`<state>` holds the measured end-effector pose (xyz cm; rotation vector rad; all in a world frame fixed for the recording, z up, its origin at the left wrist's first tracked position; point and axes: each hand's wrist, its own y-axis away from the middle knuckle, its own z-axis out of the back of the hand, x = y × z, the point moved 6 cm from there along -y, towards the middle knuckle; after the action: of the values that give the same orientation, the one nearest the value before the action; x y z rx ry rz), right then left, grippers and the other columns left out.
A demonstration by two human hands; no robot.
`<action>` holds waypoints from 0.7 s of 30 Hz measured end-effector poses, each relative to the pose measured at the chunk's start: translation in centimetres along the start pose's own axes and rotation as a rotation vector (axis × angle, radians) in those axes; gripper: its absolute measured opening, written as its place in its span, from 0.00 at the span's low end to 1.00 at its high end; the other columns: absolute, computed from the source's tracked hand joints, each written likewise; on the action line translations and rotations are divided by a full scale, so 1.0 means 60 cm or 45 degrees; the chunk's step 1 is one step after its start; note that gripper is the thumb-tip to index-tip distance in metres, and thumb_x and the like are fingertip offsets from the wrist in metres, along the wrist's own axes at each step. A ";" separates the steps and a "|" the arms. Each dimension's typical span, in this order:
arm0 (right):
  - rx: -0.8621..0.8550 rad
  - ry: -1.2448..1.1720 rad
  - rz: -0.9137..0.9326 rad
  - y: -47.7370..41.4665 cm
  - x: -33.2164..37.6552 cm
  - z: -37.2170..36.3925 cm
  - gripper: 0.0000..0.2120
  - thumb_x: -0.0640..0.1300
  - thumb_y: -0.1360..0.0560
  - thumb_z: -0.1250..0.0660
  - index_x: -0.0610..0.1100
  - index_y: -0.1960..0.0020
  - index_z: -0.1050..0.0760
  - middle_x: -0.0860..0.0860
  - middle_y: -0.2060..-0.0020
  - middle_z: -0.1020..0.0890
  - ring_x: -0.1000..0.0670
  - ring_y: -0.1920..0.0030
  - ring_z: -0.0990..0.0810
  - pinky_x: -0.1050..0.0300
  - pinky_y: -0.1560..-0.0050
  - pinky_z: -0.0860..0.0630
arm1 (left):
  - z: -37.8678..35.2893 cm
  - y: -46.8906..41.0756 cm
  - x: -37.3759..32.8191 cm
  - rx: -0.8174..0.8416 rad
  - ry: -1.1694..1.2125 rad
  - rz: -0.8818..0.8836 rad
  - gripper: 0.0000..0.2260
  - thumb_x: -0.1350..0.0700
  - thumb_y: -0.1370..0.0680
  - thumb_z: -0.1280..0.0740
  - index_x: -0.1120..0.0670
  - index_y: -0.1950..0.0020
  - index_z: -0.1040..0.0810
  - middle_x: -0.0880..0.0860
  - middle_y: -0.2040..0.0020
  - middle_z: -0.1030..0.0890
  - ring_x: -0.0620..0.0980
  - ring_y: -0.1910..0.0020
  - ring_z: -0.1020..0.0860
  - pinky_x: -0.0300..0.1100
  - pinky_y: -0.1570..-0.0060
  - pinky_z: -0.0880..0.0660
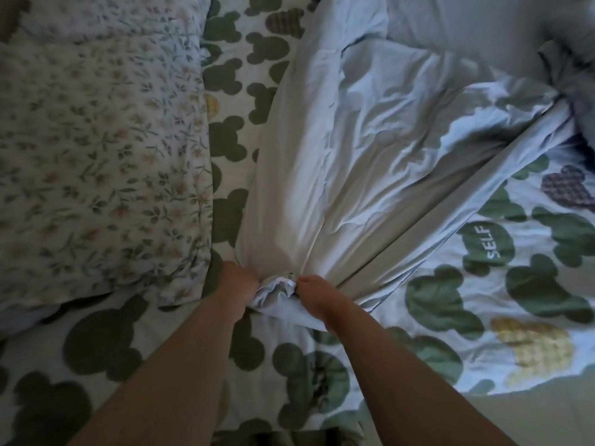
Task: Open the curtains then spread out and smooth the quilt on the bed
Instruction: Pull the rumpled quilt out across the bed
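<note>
Down close, the left hand (240, 281) and the right hand (317, 297) are side by side, both squeezing tight on a bunched-up edge of the pale blue quilt (370, 140). The quilt lies wrinkled on a sheet (103, 342) with green bear-head shapes and stretches away from the hands, up the bed. A flowery pillow (96, 140) lies beside it on the left.

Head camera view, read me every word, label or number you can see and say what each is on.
"SELF": white capitals, turned sideways, on a green blob printed on the patterned sheet.
No other text shows on the quilt or the floral pillow.
</note>
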<state>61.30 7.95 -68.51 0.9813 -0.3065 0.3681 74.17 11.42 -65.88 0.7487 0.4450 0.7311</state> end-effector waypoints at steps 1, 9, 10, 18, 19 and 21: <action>0.031 -0.107 -0.039 0.003 -0.005 -0.010 0.17 0.39 0.18 0.47 0.33 0.34 0.29 0.37 0.36 0.26 0.40 0.37 0.26 0.55 0.44 0.31 | -0.015 -0.015 0.001 -0.040 -0.013 -0.100 0.13 0.58 0.17 0.46 0.57 0.35 0.28 0.55 0.36 0.25 0.53 0.37 0.27 0.43 0.37 0.34; -0.524 -0.487 0.021 0.045 -0.111 0.053 0.15 0.37 0.23 0.40 0.42 0.37 0.25 0.43 0.41 0.22 0.44 0.41 0.23 0.57 0.44 0.29 | -0.028 0.014 0.009 -0.390 0.601 0.186 0.20 0.59 0.20 0.40 0.63 0.29 0.37 0.62 0.32 0.30 0.60 0.33 0.30 0.49 0.37 0.33; -0.551 -0.291 0.052 0.048 -0.130 0.066 0.20 0.34 0.25 0.41 0.44 0.33 0.28 0.43 0.36 0.26 0.42 0.37 0.26 0.55 0.39 0.30 | -0.025 0.012 0.005 -0.473 0.576 0.186 0.24 0.58 0.22 0.37 0.63 0.28 0.39 0.63 0.31 0.31 0.61 0.33 0.31 0.51 0.37 0.33; -0.783 0.948 0.040 0.053 -0.254 0.131 0.28 0.40 0.34 0.28 0.45 0.35 0.28 0.41 0.40 0.24 0.40 0.35 0.28 0.44 0.30 0.38 | -0.080 0.017 -0.070 -0.294 0.317 0.006 0.43 0.54 0.23 0.34 0.48 0.23 0.65 0.62 0.29 0.36 0.62 0.34 0.31 0.52 0.39 0.32; -0.834 0.975 0.047 0.056 -0.251 0.140 0.21 0.40 0.34 0.29 0.44 0.41 0.25 0.42 0.47 0.20 0.40 0.41 0.23 0.46 0.32 0.35 | -0.085 0.018 -0.073 -0.308 0.295 -0.025 0.41 0.58 0.23 0.37 0.46 0.23 0.65 0.62 0.31 0.33 0.61 0.36 0.28 0.51 0.41 0.30; -0.790 0.891 -0.020 0.063 -0.248 0.154 0.12 0.38 0.27 0.39 0.43 0.44 0.25 0.44 0.50 0.18 0.40 0.45 0.21 0.49 0.36 0.33 | -0.093 0.018 -0.072 -0.343 0.276 -0.067 0.39 0.63 0.22 0.41 0.44 0.23 0.64 0.60 0.33 0.28 0.60 0.39 0.26 0.51 0.42 0.29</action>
<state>45.54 -0.43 -66.97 0.2094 0.2220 0.5351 67.43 11.30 -68.27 0.4056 0.5474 0.8076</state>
